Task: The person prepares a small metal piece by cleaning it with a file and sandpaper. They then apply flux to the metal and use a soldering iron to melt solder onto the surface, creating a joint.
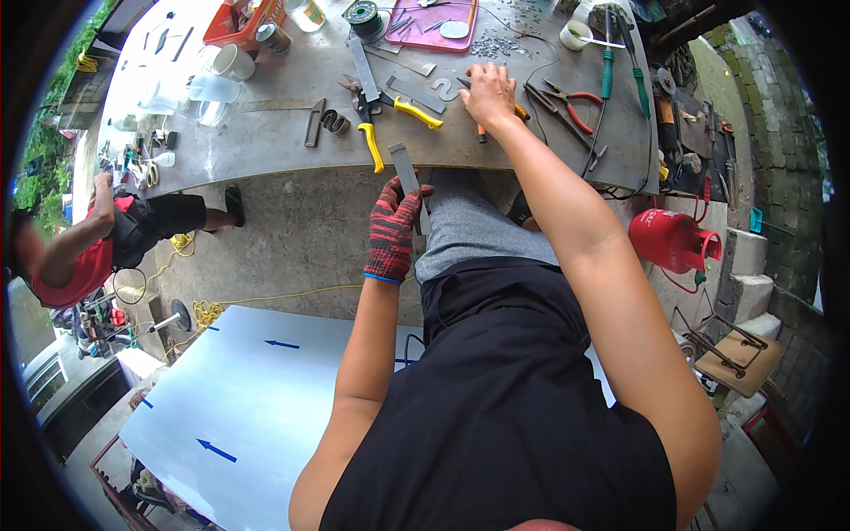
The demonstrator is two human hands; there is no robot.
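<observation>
My left hand (pixel 394 232), in a red-and-black striped glove, grips a flat grey metal strip (pixel 404 166) just off the workbench's front edge. Bare, my right hand (pixel 489 94) rests on the workbench (pixel 283 146) with curled fingers over a tool with orange-and-black handles (pixel 521 111); the hand covers most of it. Between the hands lie tin snips with yellow handles (pixel 370 146). Beyond them are another flat metal strip (pixel 416 94) and an S-shaped metal piece (pixel 444 88). A small metal square (pixel 313 122) and a coiled metal strip (pixel 335 122) sit farther left.
Red-handled pliers (pixel 580 99) and green-handled soldering irons (pixel 607 73) lie at right. Plastic cups (pixel 234 62), a wire spool (pixel 362 18) and a pink tray (pixel 460 35) stand farther back. A red gas cylinder (pixel 668 239) stands beside the bench. Another person (pixel 97 221) is at left.
</observation>
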